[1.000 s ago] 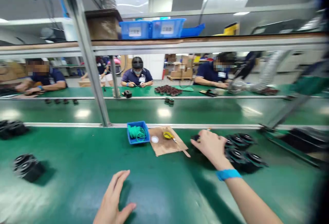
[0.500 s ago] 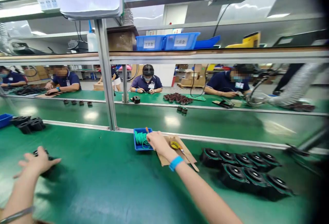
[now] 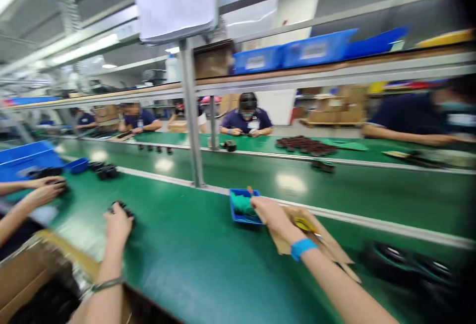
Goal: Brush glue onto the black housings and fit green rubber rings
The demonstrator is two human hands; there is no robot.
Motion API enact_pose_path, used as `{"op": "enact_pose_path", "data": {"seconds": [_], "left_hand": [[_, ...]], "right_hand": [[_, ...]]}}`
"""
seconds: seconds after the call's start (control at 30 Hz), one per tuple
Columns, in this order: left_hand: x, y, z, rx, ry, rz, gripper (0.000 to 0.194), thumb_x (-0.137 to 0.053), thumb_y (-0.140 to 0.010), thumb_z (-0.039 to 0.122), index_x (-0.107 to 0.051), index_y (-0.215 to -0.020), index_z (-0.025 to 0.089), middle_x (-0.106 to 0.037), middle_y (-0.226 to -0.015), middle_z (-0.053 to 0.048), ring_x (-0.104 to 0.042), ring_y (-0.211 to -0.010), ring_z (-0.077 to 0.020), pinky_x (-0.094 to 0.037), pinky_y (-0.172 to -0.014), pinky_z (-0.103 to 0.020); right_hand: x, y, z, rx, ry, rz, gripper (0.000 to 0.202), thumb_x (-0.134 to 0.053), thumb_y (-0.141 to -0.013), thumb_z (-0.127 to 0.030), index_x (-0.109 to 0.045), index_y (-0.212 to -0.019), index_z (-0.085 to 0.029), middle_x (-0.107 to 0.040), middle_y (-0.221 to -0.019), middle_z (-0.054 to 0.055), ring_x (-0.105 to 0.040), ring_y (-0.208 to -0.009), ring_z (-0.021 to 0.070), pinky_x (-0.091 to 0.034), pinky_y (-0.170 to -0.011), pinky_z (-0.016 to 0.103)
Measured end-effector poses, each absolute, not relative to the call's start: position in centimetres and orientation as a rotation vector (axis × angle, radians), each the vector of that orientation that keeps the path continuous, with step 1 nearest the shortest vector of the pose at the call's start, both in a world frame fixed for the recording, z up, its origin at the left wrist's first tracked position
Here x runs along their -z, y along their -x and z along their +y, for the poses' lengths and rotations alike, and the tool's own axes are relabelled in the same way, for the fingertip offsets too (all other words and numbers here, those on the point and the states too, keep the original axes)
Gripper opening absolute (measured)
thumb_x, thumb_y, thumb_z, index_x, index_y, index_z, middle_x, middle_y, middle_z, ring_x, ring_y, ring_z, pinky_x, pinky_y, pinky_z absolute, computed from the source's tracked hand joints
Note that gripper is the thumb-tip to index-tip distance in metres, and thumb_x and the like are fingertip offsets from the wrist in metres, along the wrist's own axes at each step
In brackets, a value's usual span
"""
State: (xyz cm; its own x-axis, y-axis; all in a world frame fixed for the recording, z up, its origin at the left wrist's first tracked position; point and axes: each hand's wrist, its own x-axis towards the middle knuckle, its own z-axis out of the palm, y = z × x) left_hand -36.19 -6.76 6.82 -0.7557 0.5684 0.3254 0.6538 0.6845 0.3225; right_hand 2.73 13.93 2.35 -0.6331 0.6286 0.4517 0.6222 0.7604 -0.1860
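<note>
My left hand (image 3: 118,226) is closed round a black plastic part (image 3: 124,208) on the green bench; the fingers hide much of it. My right hand (image 3: 269,215) is at the right edge of a small blue bin (image 3: 245,221). In that bin lies a bundle of green wire (image 3: 242,205). Out of my right fist sticks the orange end of a thin tool (image 3: 250,191); the rest is hidden. Beside the right wrist, on a piece of cardboard (image 3: 279,245), lie a yellow tape roll (image 3: 305,224) and a thin stick (image 3: 351,272).
Black round housings (image 3: 394,259) with green wire stand at the right, blurred. Another person's hands (image 3: 46,190) hold a dark part at the left, near large blue bins (image 3: 29,158). A metal post (image 3: 193,125) rises behind the bench. An open carton (image 3: 33,274) sits lower left.
The view has swung left. My left hand, spread over the black part before, is now closed on it. My right hand stays beside the blue bin.
</note>
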Motion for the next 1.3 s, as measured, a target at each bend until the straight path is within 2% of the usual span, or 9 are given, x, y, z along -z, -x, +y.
{"op": "enact_pose_path", "data": {"seconds": [0.13, 0.33, 0.53, 0.7, 0.8, 0.93, 1.0, 1.13, 1.3], "left_hand": [[-3.1, 35.5, -7.9, 0.737, 0.957, -2.727, 0.069, -0.060, -0.083, 0.023, -0.025, -0.138, -0.001, -0.056, -0.114, -0.028, -0.065, -0.106, -0.0396, -0.051, -0.084, -0.048], [1.3, 25.1, -8.6, 1.210, 1.633, -2.525, 0.078, -0.073, -0.072, 0.022, -0.032, -0.138, 0.017, -0.063, -0.114, -0.008, -0.067, -0.103, -0.0221, -0.052, -0.095, -0.036], [3.5, 16.8, -9.5, 1.813, 2.095, -2.283, 0.085, -0.084, -0.053, 0.009, -0.045, -0.127, 0.022, -0.067, -0.109, -0.005, -0.069, -0.099, -0.0246, -0.056, -0.092, -0.043], [4.5, 16.1, -10.1, 1.874, 2.237, -2.102, 0.067, -0.086, -0.062, 0.019, -0.052, -0.119, 0.023, -0.066, -0.118, -0.009, -0.067, -0.108, -0.0263, -0.056, -0.094, -0.044], [4.7, 16.8, -10.3, 1.829, 2.304, -1.904, 0.055, -0.082, -0.071, 0.026, -0.053, -0.117, 0.023, -0.064, -0.125, -0.012, -0.064, -0.115, -0.0277, -0.056, -0.095, -0.045], [4.6, 17.3, -10.4, 1.700, 2.335, -1.788, 0.040, -0.076, -0.080, 0.034, -0.057, -0.112, 0.021, -0.065, -0.123, -0.014, -0.066, -0.114, -0.0273, -0.057, -0.095, -0.044], [4.7, 17.4, -10.4, 1.684, 2.329, -1.761, 0.038, -0.074, -0.081, 0.037, -0.057, -0.109, 0.019, -0.067, -0.120, -0.016, -0.068, -0.110, -0.0267, -0.059, -0.093, -0.042], [5.2, 17.4, -10.5, 1.637, 2.330, -1.636, 0.032, -0.070, -0.085, 0.039, -0.059, -0.103, 0.015, -0.068, -0.119, -0.020, -0.069, -0.108, -0.0266, -0.061, -0.090, -0.038], [5.7, 16.8, -10.7, 1.504, 2.279, -1.418, 0.023, -0.064, -0.090, 0.019, -0.060, -0.111, 0.010, -0.063, -0.127, -0.026, -0.067, -0.113, -0.0275, -0.061, -0.090, -0.033]], "right_hand": [[-1.9, -2.8, 14.8, -0.042, 0.978, -2.236, 0.013, -0.045, -0.084, -0.022, -0.055, -0.076, -0.020, -0.066, -0.076, 0.008, -0.059, -0.060, 0.0208, -0.037, -0.053, 0.029], [-3.9, -1.3, 8.1, -0.597, 0.895, -2.029, 0.018, -0.057, -0.083, -0.037, -0.056, -0.078, -0.020, -0.063, -0.070, 0.001, -0.058, -0.060, 0.0174, -0.044, -0.058, 0.026], [-3.8, 0.2, 1.6, -1.011, 0.729, -2.244, 0.012, -0.059, -0.084, -0.026, -0.054, -0.075, -0.018, -0.056, -0.066, -0.003, -0.049, -0.059, 0.0119, -0.036, -0.055, 0.021], [-3.3, -0.3, 0.7, -1.047, 0.781, -2.318, 0.012, -0.060, -0.085, -0.021, -0.053, -0.076, -0.019, -0.060, -0.067, -0.002, -0.052, -0.060, 0.0123, -0.037, -0.057, 0.022], [-3.1, -1.0, 0.4, -0.953, 0.756, -2.292, 0.011, -0.060, -0.090, -0.025, -0.055, -0.082, -0.020, -0.063, -0.075, 0.000, -0.056, -0.065, 0.0142, -0.042, -0.062, 0.025], [-2.7, -2.0, -0.1, -0.729, 0.438, -2.437, 0.020, -0.064, -0.091, -0.040, -0.056, -0.091, -0.022, -0.068, -0.098, 0.007, -0.060, -0.097, 0.0218, -0.047, -0.084, 0.033], [-2.3, -2.3, -0.2, -0.596, 0.322, -2.477, 0.024, -0.066, -0.089, -0.044, -0.056, -0.091, -0.022, -0.070, -0.096, 0.006, -0.058, -0.104, 0.0232, -0.046, -0.088, 0.035], [-0.8, -2.7, -0.2, -0.416, 0.281, -2.383, 0.023, -0.062, -0.093, -0.040, -0.055, -0.084, -0.020, -0.072, -0.088, 0.006, -0.062, -0.094, 0.0202, -0.048, -0.080, 0.034], [0.9, -3.3, -1.1, -0.046, 0.189, -2.331, 0.018, -0.062, -0.094, -0.021, -0.057, -0.076, -0.018, -0.070, -0.071, 0.004, -0.067, -0.079, 0.0175, -0.047, -0.070, 0.032]]}}
